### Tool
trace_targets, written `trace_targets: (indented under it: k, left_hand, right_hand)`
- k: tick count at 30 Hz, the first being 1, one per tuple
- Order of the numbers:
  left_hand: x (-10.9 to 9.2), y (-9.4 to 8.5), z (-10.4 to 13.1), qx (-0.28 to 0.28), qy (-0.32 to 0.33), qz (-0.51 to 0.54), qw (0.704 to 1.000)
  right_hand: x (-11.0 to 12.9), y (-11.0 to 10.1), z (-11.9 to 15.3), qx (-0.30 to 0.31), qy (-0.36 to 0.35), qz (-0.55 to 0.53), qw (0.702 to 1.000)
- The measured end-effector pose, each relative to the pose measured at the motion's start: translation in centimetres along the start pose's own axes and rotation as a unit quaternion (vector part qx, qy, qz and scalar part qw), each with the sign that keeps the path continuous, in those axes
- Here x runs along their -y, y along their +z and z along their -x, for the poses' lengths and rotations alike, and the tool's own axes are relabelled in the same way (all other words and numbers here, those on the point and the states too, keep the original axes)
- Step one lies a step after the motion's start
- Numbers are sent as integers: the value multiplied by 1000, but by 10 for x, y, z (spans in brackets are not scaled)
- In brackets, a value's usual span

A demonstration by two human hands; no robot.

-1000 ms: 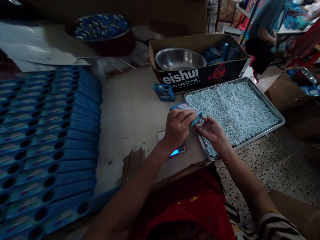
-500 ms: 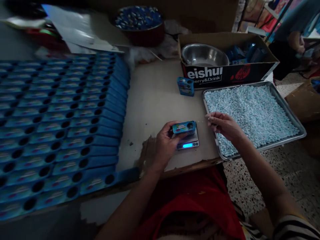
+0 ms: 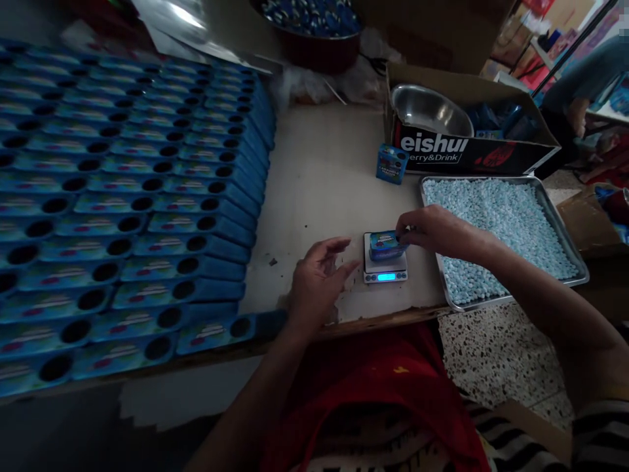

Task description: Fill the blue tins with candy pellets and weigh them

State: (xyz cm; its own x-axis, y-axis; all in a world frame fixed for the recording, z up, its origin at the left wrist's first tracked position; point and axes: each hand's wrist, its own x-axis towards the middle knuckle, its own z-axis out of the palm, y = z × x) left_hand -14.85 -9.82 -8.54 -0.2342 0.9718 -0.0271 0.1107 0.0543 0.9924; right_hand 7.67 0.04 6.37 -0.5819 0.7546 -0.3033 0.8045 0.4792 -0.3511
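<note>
Left hand [image 3: 317, 280] spread beside scale [image 3: 386, 277]; right hand [image 3: 437, 229] at end of box [image 3: 383, 249] (can't tell if pinching). A nudge from its fingers could tip the box.

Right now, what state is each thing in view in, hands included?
Left hand: open, empty
Right hand: fingertips at the small box's right end, grip unclear
Small box: lying on the scale
Scale: display lit, reading illegible
Tray: filled with pale blue pellets
Blue box: standing upright
Carton: open-topped
Steel bowl: tilted, inside the carton
Stacked blue boxes: in rows, round dark spots showing
</note>
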Motion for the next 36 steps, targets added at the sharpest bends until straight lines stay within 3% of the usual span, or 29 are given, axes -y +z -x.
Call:
trace_targets:
  k: [5,9,12,14,16,18,20,21,23,25,27,33,36]
  left_hand:
    - [0,-8,4,18,-6,20,1000]
    - [0,-13,8,31,2,11,999]
    - [-1,-17,11,33,0,5,999]
    - [-3,-19,14,35,-5,3,999]
    - [-5,-22,16,37,-11,7,999]
    - [-6,-22,18,35,-20,21,999]
    - [-4,-20,18,38,-33,37,998]
    - [-3,-19,18,42,-40,43,997]
    - [-1,-14,16,46,-49,52,996]
    - [-1,-9,15,45,-51,54,996]
    - [-3,-6,14,42,-49,51,997]
    - [-12,-8,16,17,-62,42,997]
    - [-11,-7,17,14,-62,40,997]
  right_hand:
    - [9,0,6,2,54,43,998]
    - [16,0,8,9,54,45,998]
    - [9,1,6,-47,45,-33,997]
    - [-7,4,6,-100,48,-167,980]
    - [-33,9,11,-151,83,-342,924]
    - [-63,16,21,-196,158,-493,833]
    - [-89,25,35,-220,247,-579,745]
    - [-99,29,42,-220,282,-602,714]
    - [-111,35,53,-210,316,-624,683]
    - [-111,39,55,-196,304,-627,690]
    - [-101,39,50,-169,263,-620,720]
    - [-52,22,16,-65,95,-484,868]
    - [-37,16,5,-30,35,-394,918]
